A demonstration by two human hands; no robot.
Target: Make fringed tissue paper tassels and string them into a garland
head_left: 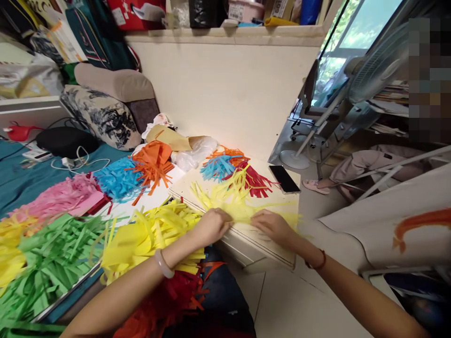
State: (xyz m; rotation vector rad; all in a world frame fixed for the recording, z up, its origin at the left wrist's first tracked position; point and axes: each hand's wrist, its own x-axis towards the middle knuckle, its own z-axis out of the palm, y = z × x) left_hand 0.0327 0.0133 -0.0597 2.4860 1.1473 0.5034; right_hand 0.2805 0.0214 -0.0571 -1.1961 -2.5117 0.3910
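A fringed sheet of pale yellow tissue paper lies over the front of the small white table, its cut strips fanning toward the back and right. My left hand pinches its near edge on the left. My right hand pinches the same edge a little to the right. Behind the sheet are a bundle of yellow strips, dark red strips, blue strips and orange strips. A large pile of bright yellow fringed paper sits under my left forearm.
To the left, green, pink, blue and orange fringe cover the bed. A phone rests at the table's right edge. A standing fan and a seated person's legs are at the right. Red fringe lies on my lap.
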